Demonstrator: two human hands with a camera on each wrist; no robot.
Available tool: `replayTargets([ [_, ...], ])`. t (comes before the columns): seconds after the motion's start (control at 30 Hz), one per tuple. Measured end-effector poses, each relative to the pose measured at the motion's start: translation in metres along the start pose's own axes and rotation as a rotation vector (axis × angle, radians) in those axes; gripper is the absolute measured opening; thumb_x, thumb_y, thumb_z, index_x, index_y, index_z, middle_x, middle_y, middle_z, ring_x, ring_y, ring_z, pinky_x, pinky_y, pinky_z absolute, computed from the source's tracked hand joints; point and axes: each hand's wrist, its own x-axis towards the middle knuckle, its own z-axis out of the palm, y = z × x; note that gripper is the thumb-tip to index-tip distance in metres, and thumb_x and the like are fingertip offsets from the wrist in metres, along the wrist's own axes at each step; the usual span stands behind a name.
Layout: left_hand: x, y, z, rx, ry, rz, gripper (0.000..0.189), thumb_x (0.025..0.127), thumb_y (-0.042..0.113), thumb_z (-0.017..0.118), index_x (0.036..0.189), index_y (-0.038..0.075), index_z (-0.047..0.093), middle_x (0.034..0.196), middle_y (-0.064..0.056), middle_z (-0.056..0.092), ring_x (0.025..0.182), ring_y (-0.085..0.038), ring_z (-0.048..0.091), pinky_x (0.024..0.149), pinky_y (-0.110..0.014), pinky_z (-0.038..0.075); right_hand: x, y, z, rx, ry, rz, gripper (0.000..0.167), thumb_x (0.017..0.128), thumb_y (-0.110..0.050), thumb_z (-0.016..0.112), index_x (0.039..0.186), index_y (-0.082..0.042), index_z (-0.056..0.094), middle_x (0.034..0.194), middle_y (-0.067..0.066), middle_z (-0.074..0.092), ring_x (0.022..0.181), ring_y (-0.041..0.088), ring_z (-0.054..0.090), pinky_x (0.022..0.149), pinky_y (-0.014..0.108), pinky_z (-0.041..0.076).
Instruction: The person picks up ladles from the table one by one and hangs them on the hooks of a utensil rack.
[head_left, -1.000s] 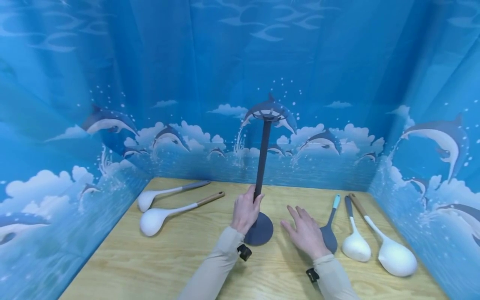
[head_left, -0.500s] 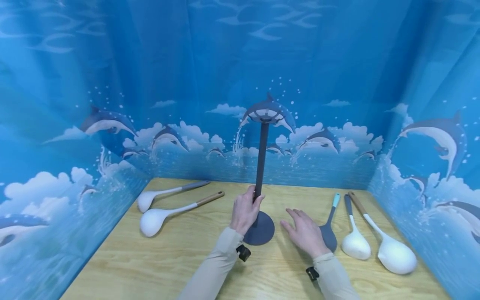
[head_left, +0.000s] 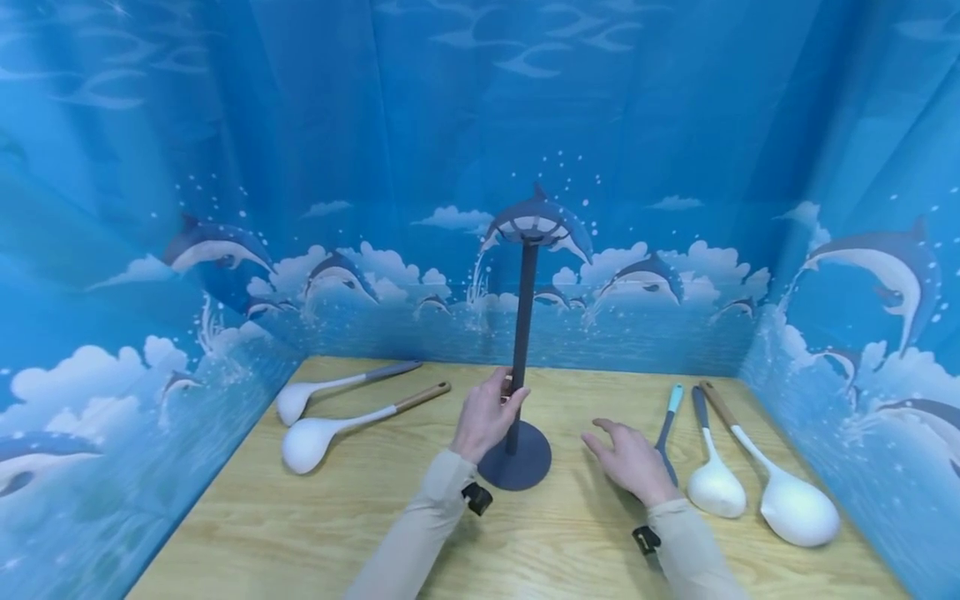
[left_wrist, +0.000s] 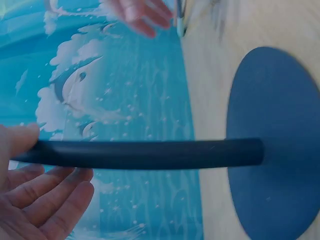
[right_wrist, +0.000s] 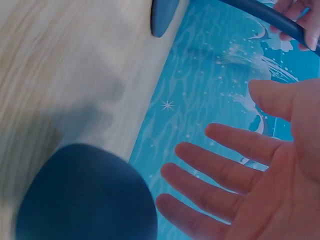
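Observation:
A dark stand point(head_left: 525, 325) with a round flat base and a slotted round top stands upright on the table. My left hand point(head_left: 483, 417) is at its pole point(left_wrist: 150, 155), thumb on one side and loosened, fairly straight fingers point(left_wrist: 65, 210) on the other. To the right of the stand, my right hand point(head_left: 633, 458) hovers over the table with spread fingers point(right_wrist: 225, 145) and holds nothing. It partly hides a dark grey utensil point(head_left: 667, 433) with a turquoise handle end, whose broad rounded head point(right_wrist: 90, 200) shows in the right wrist view.
A white ladle with a grey handle point(head_left: 716, 483) and a larger one with a wooden handle point(head_left: 798, 508) lie at right. Two more white ladles lie at left, one grey-handled point(head_left: 296, 402), one wooden-handled point(head_left: 309, 446). Blue dolphin-print curtains point(head_left: 420, 150) enclose the wooden table point(head_left: 255, 533).
My left hand has loosened round the pole and shifted slightly left. My right hand has moved a little right, covering more of the dark grey utensil. The stand stays upright in nearly the same place.

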Motion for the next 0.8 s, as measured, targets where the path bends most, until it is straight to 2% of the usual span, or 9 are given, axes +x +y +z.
replayTargets([
  [0.1,0.004,0.0,-0.006,-0.02,0.003,0.014,0.044,0.097,0.034,0.062,0.131,0.006,0.058,0.105,-0.011,0.072,0.093,-0.024,0.072,0.074,-0.032,0.059,0.0,0.005,-0.001,-0.003,0.0,-0.01,0.063,0.1,-0.052,0.046,0.139,-0.003,0.053,0.137,0.024,0.056,0.122,0.045,0.055,0.098,0.061,0.045],
  [0.2,0.007,0.0,-0.014,-0.03,0.013,0.037,0.049,0.097,0.038,0.062,0.134,0.006,0.056,0.115,-0.015,0.069,0.101,-0.028,0.069,0.077,-0.035,0.059,0.0,0.01,-0.004,-0.001,0.008,-0.022,0.061,0.101,-0.047,0.048,0.138,0.0,0.053,0.134,0.026,0.057,0.119,0.045,0.057,0.098,0.06,0.045],
  [0.3,0.01,0.002,-0.02,-0.05,0.03,0.036,0.053,0.096,0.042,0.061,0.136,0.007,0.055,0.119,-0.015,0.067,0.102,-0.025,0.068,0.077,-0.034,0.059,0.0,0.017,-0.009,0.0,-0.019,-0.013,0.061,0.101,-0.045,0.048,0.137,0.004,0.053,0.133,0.028,0.057,0.119,0.046,0.057,0.097,0.059,0.046],
  [0.43,0.012,0.007,-0.029,-0.083,0.06,0.03,0.054,0.095,0.047,0.061,0.135,0.011,0.056,0.122,-0.012,0.067,0.103,-0.021,0.068,0.076,-0.031,0.058,0.002,0.026,-0.018,-0.023,-0.105,0.028,0.068,0.101,-0.05,0.044,0.139,0.006,0.049,0.134,0.03,0.055,0.121,0.049,0.053,0.098,0.061,0.044],
  [0.53,0.014,0.011,-0.034,-0.107,0.097,0.07,0.052,0.095,0.047,0.061,0.132,0.011,0.058,0.122,-0.011,0.067,0.101,-0.021,0.069,0.075,-0.031,0.058,0.005,0.034,-0.024,-0.056,-0.143,0.057,0.072,0.101,-0.053,0.042,0.14,0.007,0.047,0.136,0.032,0.052,0.123,0.051,0.05,0.099,0.062,0.043],
  [0.67,0.017,0.016,-0.041,-0.131,0.146,0.12,0.05,0.095,0.047,0.06,0.13,0.011,0.059,0.118,-0.01,0.068,0.098,-0.022,0.069,0.074,-0.032,0.059,0.01,0.042,-0.03,-0.088,-0.152,0.088,0.073,0.101,-0.052,0.041,0.14,0.009,0.045,0.138,0.034,0.049,0.125,0.053,0.047,0.1,0.062,0.042],
  [0.8,0.02,0.02,-0.049,-0.147,0.18,0.147,0.049,0.095,0.047,0.06,0.129,0.011,0.06,0.113,-0.008,0.07,0.096,-0.02,0.07,0.073,-0.033,0.06,0.013,0.047,-0.035,-0.097,-0.156,0.097,0.068,0.102,-0.043,0.045,0.139,0.013,0.043,0.138,0.037,0.047,0.125,0.054,0.046,0.099,0.062,0.042],
])
